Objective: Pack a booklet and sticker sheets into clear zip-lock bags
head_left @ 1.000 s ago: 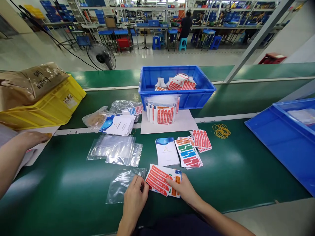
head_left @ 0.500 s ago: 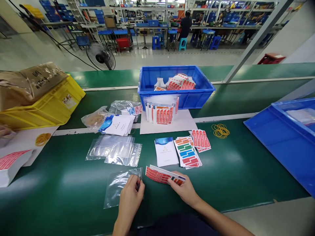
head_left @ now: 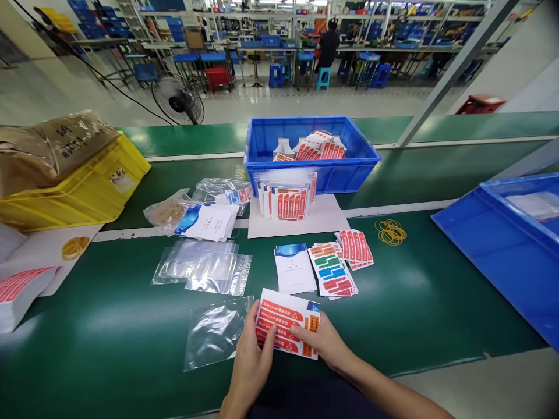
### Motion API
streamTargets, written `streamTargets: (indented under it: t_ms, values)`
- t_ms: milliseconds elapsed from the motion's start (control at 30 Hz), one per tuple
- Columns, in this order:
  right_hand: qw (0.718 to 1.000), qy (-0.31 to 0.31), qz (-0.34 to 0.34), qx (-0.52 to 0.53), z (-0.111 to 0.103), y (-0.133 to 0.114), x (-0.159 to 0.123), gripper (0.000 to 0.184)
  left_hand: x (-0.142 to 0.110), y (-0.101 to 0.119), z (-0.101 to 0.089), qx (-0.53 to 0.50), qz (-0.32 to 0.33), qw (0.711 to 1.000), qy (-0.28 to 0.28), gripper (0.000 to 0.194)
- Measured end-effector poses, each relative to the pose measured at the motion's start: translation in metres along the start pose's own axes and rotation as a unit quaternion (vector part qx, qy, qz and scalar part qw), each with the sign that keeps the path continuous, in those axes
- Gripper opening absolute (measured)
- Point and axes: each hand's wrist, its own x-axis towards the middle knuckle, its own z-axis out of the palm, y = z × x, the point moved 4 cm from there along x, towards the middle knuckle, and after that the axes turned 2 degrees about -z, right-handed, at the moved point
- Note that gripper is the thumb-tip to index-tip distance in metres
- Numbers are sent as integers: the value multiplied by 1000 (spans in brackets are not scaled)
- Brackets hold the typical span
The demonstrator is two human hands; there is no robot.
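Note:
A red-and-white sticker sheet [head_left: 282, 317], with an orange strip at its right end and white paper behind it, is held between my two hands. My left hand [head_left: 255, 346] grips its left end. At the right end, my right hand [head_left: 321, 337] pinches it with the thumb on top. A clear zip bag [head_left: 213, 331] lies flat just left of my left hand. Beyond the held sheet are white booklets with a blue top [head_left: 296, 270] and coloured label sheets [head_left: 332, 270], with red sticker sheets [head_left: 356, 247] behind them.
More clear bags [head_left: 205, 267] and booklets [head_left: 209, 221] lie to the left. Filled bags [head_left: 288, 201] stand against a blue bin [head_left: 312, 174]. Yellow rubber bands [head_left: 391, 233] lie right. A yellow crate [head_left: 82, 192] and a blue tray [head_left: 493, 233] flank the green table.
My left hand has left the clear bag and taken hold of the sticker sheet's left end. The sheet has turned its printed face up toward me.

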Motion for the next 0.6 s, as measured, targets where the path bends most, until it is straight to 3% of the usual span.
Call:
streamTargets:
  t_ms: [100, 200, 267, 333, 467, 600]
  values:
    - [1000, 9, 5, 20, 1, 3, 2, 48, -3, -1, 5, -25, -23, 999, 7, 56]
    - [998, 49, -37, -1, -8, -3, 2, 45, -2, 2, -7, 17, 17, 998, 64, 52]
    - [990, 85, -86, -70, -17, -13, -1, 37, -1, 3, -19, 92, 51, 986, 126, 43]
    - [974, 77, -122, -174, -24, -21, -2, 28, 2, 0, -27, 176, 49, 971, 152, 36]
    - [948, 17, -139, -286, -24, -22, 0, 25, 11, -12, -27, 238, 26, 966, 102, 11]
    - [974, 41, -117, -188, -16, -16, 3, 30, 14, -13, -24, 185, 43, 979, 79, 17]
